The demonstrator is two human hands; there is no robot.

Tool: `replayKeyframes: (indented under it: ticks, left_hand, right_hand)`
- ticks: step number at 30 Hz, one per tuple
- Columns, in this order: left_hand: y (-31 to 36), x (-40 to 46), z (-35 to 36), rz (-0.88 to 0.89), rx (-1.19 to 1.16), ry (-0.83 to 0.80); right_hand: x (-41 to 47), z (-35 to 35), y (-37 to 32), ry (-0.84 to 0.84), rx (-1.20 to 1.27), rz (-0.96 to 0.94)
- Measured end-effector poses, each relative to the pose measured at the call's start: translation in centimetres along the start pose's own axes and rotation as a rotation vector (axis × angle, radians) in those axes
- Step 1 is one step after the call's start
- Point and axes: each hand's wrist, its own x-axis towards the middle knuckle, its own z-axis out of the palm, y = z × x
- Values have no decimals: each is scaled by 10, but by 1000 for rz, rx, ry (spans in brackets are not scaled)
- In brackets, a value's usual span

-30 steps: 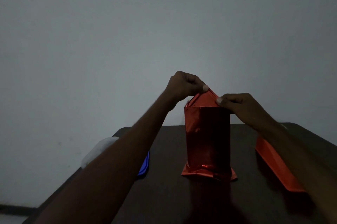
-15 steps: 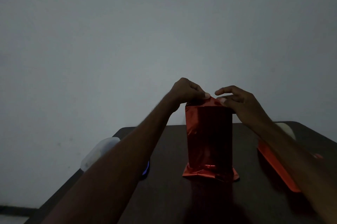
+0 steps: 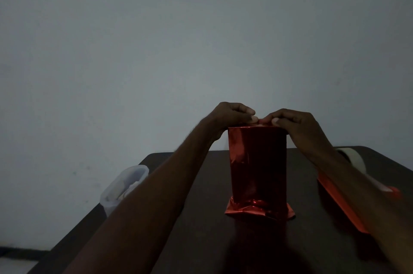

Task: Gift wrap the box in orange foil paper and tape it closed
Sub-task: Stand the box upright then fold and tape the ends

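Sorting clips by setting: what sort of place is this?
Probably a plain room at home, dimly lit: a dark table against a bare wall, with a tape roll and a clear plastic container beside the foil-wrapped box.

- I see the tall wrapped box (image 3: 257, 168) standing in the middle of the dark table (image 3: 201, 240). It blocks the way straight across.
- My left hand (image 3: 232, 115) and right hand (image 3: 295, 124) both sit at its top.
- On the left edge is a clear tub (image 3: 125, 184).
- On the right lie an orange foil strip (image 3: 339, 206) and a tape roll (image 3: 353, 157).
- The table in front of the box is open.
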Motion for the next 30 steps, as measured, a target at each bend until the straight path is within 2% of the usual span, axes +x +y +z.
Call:
replayKeyframes:
  ticks: [4,7,11,12,16,19,21,25,30]
  left_hand:
    - [2,-2,3,-66,-46,-57]
    - [6,-3,2,-37,45,36]
    - [16,-13,-3,237,447,291]
    - [18,-20,-2,316,523,307]
    - [5,-48,18,519,840,185]
    - [-11,-53,20,611,1068,207]
    - [-13,-55,16,579,1127,239]
    - [-16,-56,19,436,1103,225]
    - [-16,-56,21,417,1072,228]
  right_hand:
    - [-3,2,2,30,-30,5]
    - [-4,3,0,46,-50,5]
    - [-4,3,-2,35,-50,7]
    - [-4,3,-1,35,-52,7]
    - [-3,2,-3,37,-47,17]
    - [-3,3,-4,16,-53,9]
    - [-1,2,-5,9,-63,26]
    - [0,-1,-4,-32,-82,41]
    - [-14,-8,-10,3,-86,80]
